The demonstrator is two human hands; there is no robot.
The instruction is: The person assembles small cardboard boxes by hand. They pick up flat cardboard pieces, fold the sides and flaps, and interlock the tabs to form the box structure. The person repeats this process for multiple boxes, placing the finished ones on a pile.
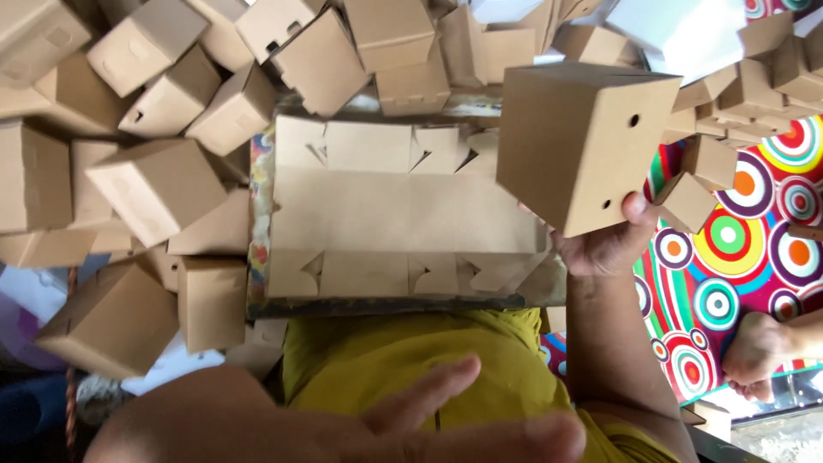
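Nearest the camera, the left hand (446, 420) lies blurred across the bottom of the view, fingers spread and flat, holding nothing, over a yellow garment (411, 360). Just beyond the garment lies a flat, unfolded blank (403, 214) of brown cardboard, its cut flaps showing along the near and far edges. At the blank's right edge the right hand (609, 244) is raised and grips a folded box (579, 146) from below, thumb pressed to the side with round holes. Right of the blank a mat (746, 240) of bright rings shows, with another person's foot (754, 351) on it. Left of and beyond the blank, folded boxes (154, 189) are heaped in a loose pile.
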